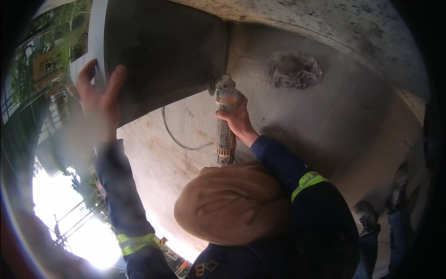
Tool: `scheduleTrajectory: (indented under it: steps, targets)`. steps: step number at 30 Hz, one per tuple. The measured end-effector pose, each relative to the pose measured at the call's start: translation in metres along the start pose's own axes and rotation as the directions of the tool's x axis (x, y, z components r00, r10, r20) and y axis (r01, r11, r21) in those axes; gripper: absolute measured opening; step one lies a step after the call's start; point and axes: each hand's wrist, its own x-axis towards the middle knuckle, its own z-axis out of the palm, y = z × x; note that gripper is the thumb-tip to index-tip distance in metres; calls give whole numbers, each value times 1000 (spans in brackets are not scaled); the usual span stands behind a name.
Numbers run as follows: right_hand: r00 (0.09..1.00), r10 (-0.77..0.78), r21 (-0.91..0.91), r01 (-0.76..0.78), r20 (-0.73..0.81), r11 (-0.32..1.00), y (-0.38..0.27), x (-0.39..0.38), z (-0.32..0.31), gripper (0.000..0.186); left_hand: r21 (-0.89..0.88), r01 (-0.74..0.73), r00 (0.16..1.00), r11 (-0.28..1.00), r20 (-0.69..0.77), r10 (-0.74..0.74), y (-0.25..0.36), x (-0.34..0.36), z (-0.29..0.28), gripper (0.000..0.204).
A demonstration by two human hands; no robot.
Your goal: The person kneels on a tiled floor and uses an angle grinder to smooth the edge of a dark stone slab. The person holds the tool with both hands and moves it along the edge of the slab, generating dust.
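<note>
My right hand point(239, 121) is wrapped round the body of a dusty angle grinder point(226, 135). The grinder's small disc point(212, 86) stands edge-on at the lower right edge of a large dark slab point(162, 51); whether it touches is unclear. At the slab's pale side edge, my left hand point(102, 95) grips with the thumb on the dark face. Its other fingers go round the pale edge and are partly hidden. A thin grey cord point(179, 143) loops left from the grinder.
Crumpled greyish wrapping point(295, 69) lies on the dusty pale surface at right. A mottled stone-like ledge point(334, 28) runs along the top. Brown cloth point(232, 204) fills the lower middle. Jeans and dark boots point(366, 216) show at lower right. Greenery and bright light are at left.
</note>
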Motion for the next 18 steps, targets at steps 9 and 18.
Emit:
scheduleTrajectory:
  steps: [9,18]
  targets:
    - [994,106,23,-106,2,994,-7,2,-6,91,14,0,1000,1000,2,0,2,1,-3,70]
    - [993,113,62,-114,20,991,-13,3,-6,84,9,1,1000,1000,-1,-1,-3,1,-4,70]
